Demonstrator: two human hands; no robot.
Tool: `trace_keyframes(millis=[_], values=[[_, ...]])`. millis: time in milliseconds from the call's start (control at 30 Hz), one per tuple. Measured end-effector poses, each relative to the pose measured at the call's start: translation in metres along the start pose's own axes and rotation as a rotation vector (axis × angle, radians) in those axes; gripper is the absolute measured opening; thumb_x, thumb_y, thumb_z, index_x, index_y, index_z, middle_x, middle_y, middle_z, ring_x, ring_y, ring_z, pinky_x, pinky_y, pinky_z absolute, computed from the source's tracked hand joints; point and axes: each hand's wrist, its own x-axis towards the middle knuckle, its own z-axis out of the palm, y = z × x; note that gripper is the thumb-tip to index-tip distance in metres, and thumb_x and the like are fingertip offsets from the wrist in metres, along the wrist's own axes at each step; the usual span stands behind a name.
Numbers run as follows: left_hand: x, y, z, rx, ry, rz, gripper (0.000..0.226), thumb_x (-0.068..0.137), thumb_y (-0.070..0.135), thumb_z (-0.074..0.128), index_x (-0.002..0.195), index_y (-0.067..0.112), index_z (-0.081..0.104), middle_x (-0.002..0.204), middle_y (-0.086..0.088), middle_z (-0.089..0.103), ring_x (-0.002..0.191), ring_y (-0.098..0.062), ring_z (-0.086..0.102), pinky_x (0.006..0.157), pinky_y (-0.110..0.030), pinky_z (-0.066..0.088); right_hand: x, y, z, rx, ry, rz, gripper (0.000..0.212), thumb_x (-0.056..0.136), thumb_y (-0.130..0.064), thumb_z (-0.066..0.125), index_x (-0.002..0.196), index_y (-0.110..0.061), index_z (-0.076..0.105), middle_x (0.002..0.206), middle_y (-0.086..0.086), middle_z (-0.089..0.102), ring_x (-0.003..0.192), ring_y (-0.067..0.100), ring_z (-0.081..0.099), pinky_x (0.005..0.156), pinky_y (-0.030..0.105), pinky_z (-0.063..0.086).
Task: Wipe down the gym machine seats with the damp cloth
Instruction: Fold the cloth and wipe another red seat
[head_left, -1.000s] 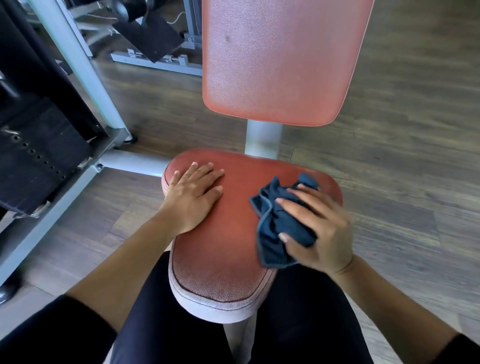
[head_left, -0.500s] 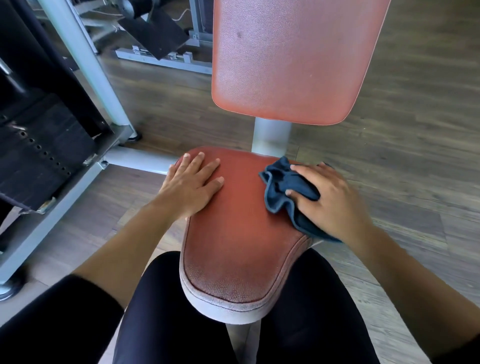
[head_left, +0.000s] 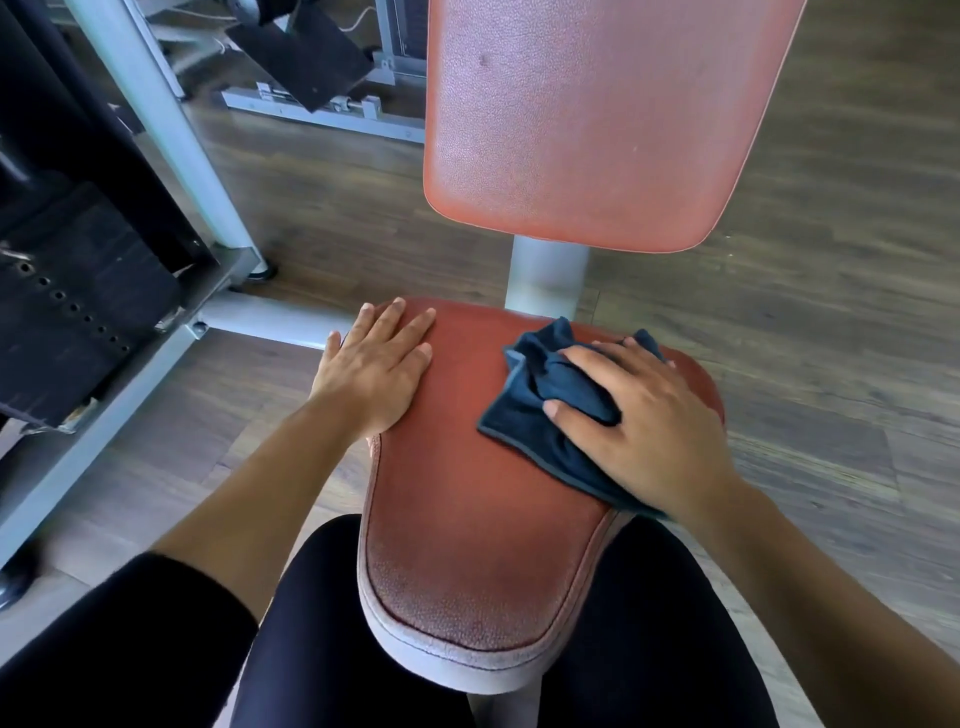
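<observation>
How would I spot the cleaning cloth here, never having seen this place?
Find the red padded seat below the upright red backrest. On the seat's far right side lies a crumpled dark blue cloth, gripped by the right hand. It alone is blue and soft; the left hand rests on bare padding.

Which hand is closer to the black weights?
Left. The left hand rests on the seat edge nearest the weights; the right hand holds the cloth farther across the seat.
</observation>
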Motion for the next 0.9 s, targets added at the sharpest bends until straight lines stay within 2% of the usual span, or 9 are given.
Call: trace_keyframes(millis=[100, 167, 300, 400, 500, 567, 700, 900], values=[[0.000, 0.001, 0.000, -0.007, 0.016, -0.004, 0.048, 0.101, 0.041, 0.022, 0.148, 0.045, 0.011, 0.159, 0.012, 0.001, 0.146, -0.013, -0.007, 0.118, -0.044, -0.002, 0.022, 0.007, 0.004, -0.047, 0.033, 0.105, 0.052, 0.080, -0.063, 0.050, 0.122, -0.033, 0.058, 0.123, -0.007, 0.061, 0.119, 0.021, 0.051, 0.100, 0.046, 0.040], [0.000, 0.001, 0.000, -0.012, 0.023, -0.003, 0.048, 0.101, 0.041, 0.023, 0.147, 0.045, 0.012, 0.159, 0.011, 0.002, 0.146, -0.013, -0.007, 0.118, -0.044, -0.002, 0.044, 0.002, 0.012, -0.074, -0.029, 0.166, 0.049, 0.083, -0.060, 0.051, 0.124, -0.034, 0.056, 0.125, -0.005, 0.059, 0.119, 0.024, 0.050, 0.099, 0.047, 0.039], [-0.001, 0.001, 0.001, -0.035, 0.037, 0.004, 0.048, 0.101, 0.041, 0.025, 0.147, 0.045, 0.014, 0.159, 0.011, 0.004, 0.146, -0.013, -0.005, 0.118, -0.044, -0.002, 0.058, -0.017, 0.025, -0.063, -0.130, 0.080, 0.046, 0.087, -0.055, 0.047, 0.129, -0.035, 0.051, 0.131, -0.006, 0.053, 0.124, 0.025, 0.044, 0.106, 0.048, 0.029], [-0.001, -0.001, 0.001, -0.048, 0.048, 0.015, 0.048, 0.100, 0.040, 0.026, 0.147, 0.045, 0.015, 0.159, 0.012, 0.004, 0.146, -0.013, -0.004, 0.118, -0.044, -0.002, 0.033, -0.023, 0.018, -0.003, -0.090, -0.007, 0.050, 0.086, -0.057, 0.043, 0.130, -0.035, 0.051, 0.133, -0.009, 0.051, 0.128, 0.021, 0.042, 0.106, 0.046, 0.033], [-0.001, -0.003, 0.002, -0.058, 0.051, 0.018, 0.049, 0.100, 0.040, 0.026, 0.148, 0.043, 0.014, 0.159, 0.013, 0.004, 0.146, -0.012, -0.005, 0.118, -0.042, -0.003, 0.013, -0.013, 0.010, 0.025, -0.049, 0.011, 0.055, 0.082, -0.061, 0.038, 0.128, -0.034, 0.052, 0.132, -0.011, 0.052, 0.130, 0.019, 0.041, 0.105, 0.048, 0.035], [-0.001, -0.003, 0.003, -0.068, 0.053, 0.007, 0.051, 0.100, 0.040, 0.026, 0.149, 0.039, 0.012, 0.159, 0.013, 0.003, 0.146, -0.010, -0.006, 0.118, -0.040, -0.003, 0.017, -0.005, 0.009, -0.018, -0.036, 0.066, 0.056, 0.082, -0.062, 0.042, 0.128, -0.032, 0.052, 0.130, -0.008, 0.055, 0.128, 0.021, 0.043, 0.105, 0.050, 0.034], [-0.001, -0.001, 0.003, -0.084, 0.071, -0.026, 0.059, 0.100, 0.040, 0.027, 0.152, 0.028, 0.001, 0.159, 0.010, 0.001, 0.146, -0.008, -0.007, 0.118, -0.037, -0.004, 0.054, -0.007, 0.015, -0.102, -0.080, 0.161, 0.045, 0.086, -0.055, 0.050, 0.125, -0.031, 0.053, 0.122, 0.000, 0.060, 0.116, 0.027, 0.050, 0.098, 0.044, 0.040], [0.001, 0.000, 0.003, -0.074, 0.059, -0.052, 0.059, 0.100, 0.039, 0.025, 0.152, 0.019, 0.004, 0.160, 0.005, -0.003, 0.146, -0.010, -0.008, 0.118, -0.035, -0.005, 0.099, -0.033, 0.040, -0.073, -0.231, 0.048, 0.043, 0.090, -0.052, 0.046, 0.130, -0.037, 0.047, 0.132, -0.004, 0.053, 0.120, 0.027, 0.048, 0.095, 0.037, 0.037]])
